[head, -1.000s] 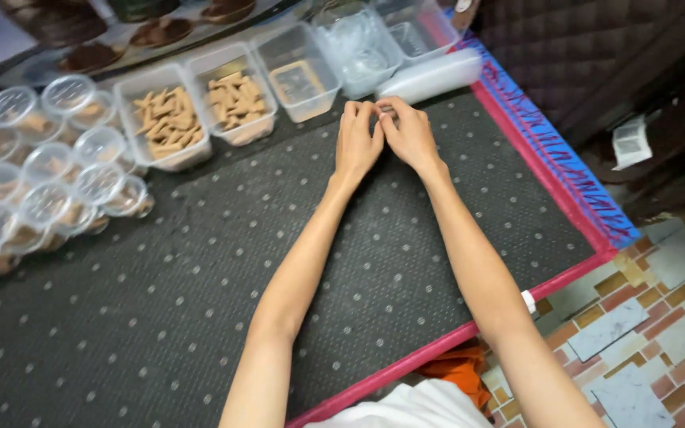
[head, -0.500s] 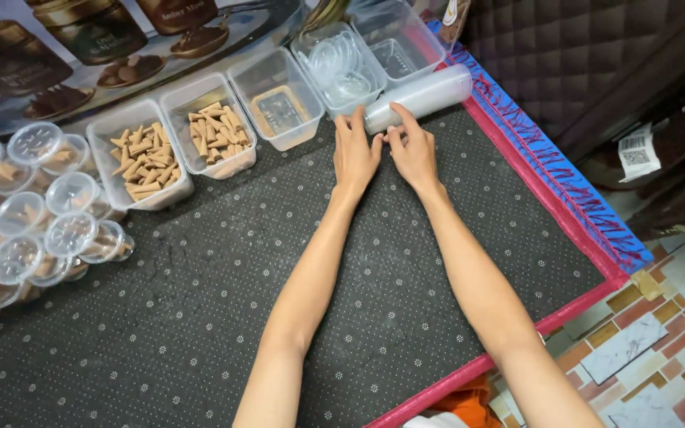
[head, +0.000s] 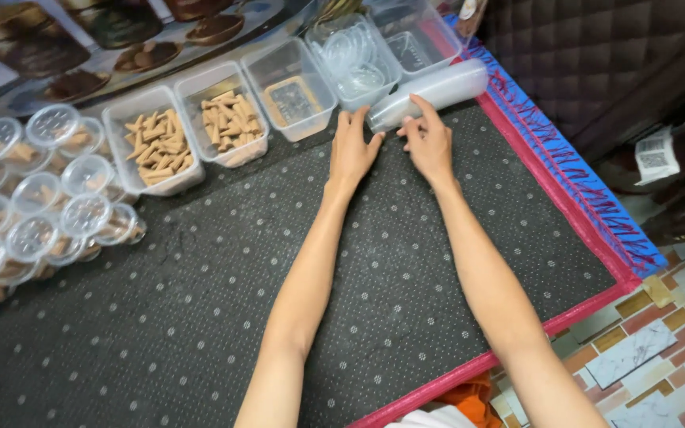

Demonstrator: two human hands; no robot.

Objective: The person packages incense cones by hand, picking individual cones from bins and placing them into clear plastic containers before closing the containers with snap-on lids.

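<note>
Clear plastic describes the item in hand: a sleeve of stacked cups (head: 430, 93) lies on its side at the far edge of the dark dotted mat (head: 200, 317), touching the tubs. The left hand (head: 353, 149) rests flat, fingers together, at its near end; the right hand (head: 428, 143) pinches the wrap there. Lidded filled cups (head: 41, 198) stand left, the tubs of brown cones (head: 152, 147) remain part full, and the sleeve looks unopened.
</note>
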